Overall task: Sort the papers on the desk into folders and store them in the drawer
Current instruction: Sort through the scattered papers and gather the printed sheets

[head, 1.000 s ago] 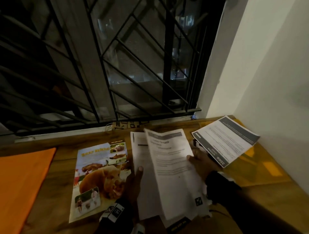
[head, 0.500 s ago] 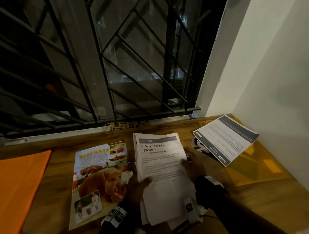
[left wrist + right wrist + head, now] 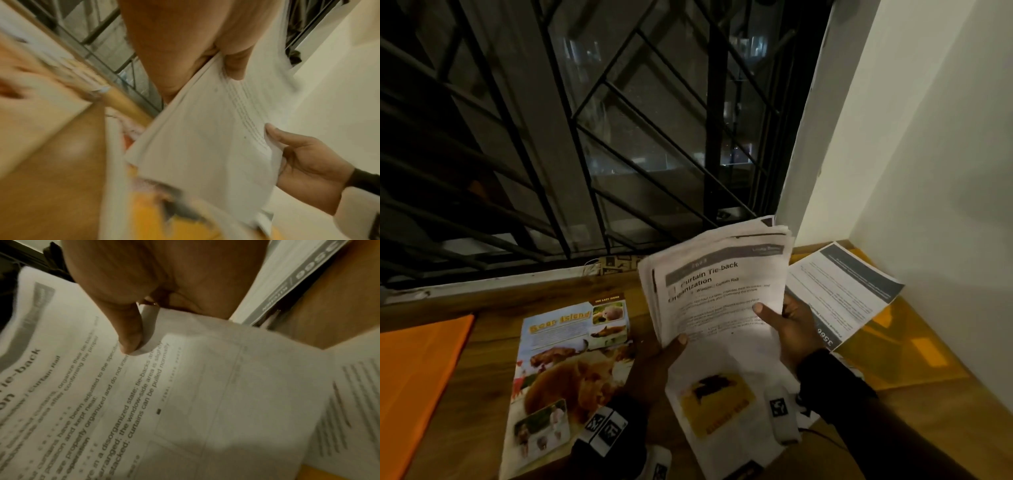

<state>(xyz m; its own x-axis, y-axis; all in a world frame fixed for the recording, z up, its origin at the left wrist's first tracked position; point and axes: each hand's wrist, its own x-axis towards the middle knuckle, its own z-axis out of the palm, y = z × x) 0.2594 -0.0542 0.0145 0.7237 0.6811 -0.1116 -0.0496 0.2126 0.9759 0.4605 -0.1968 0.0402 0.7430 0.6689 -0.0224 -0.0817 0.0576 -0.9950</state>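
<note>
A stack of white printed papers point(image 3: 719, 291), topped by a sheet headed "Curtain Tie-back Organization", is lifted off the desk and tilted up. My left hand point(image 3: 657, 363) grips its lower left edge, thumb on top. My right hand point(image 3: 787, 325) grips its right edge, thumb pressed on the text point(image 3: 131, 337). In the left wrist view the stack point(image 3: 205, 138) shows between both hands. Under the stack lies a white sheet with a yellow picture point(image 3: 719, 404). A yellow folder point(image 3: 914, 346) at the right carries a grey-banded sheet point(image 3: 839, 291). An orange folder point(image 3: 417, 377) lies at the left.
A colourful bear magazine page point(image 3: 565, 373) lies flat on the wooden desk point(image 3: 482, 394) left of my hands. A barred window point(image 3: 585, 137) runs along the back, and a white wall point(image 3: 928, 171) closes the right side.
The stack lay flat on the desk under both hands; now both hands have lifted it and tilted its top edge up toward the window.
</note>
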